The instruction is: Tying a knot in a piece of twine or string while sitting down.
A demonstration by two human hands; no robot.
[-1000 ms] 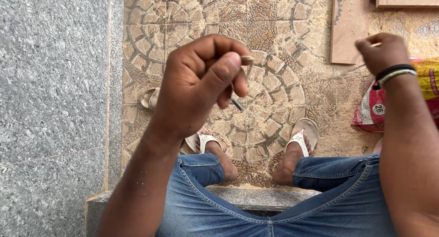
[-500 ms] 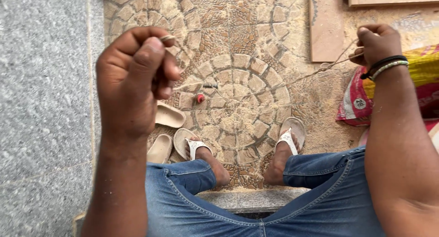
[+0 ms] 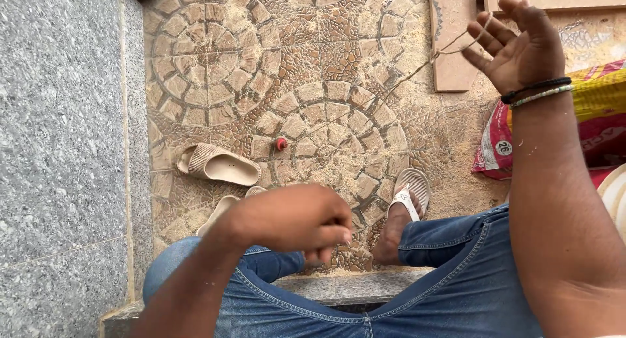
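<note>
My left hand (image 3: 297, 220) has dropped low over the knees, grip pinched on the thin string (image 3: 398, 84), which runs past the small red bead (image 3: 281, 143) to my raised right hand (image 3: 518, 44), fingers now spread, string looped over them

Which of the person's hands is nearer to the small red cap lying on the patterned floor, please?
Left. The left hand, closed in a fist, hovers just below the small red cap in the head view. The right hand is raised far off at upper right, a thin string running from its open fingers.
</note>
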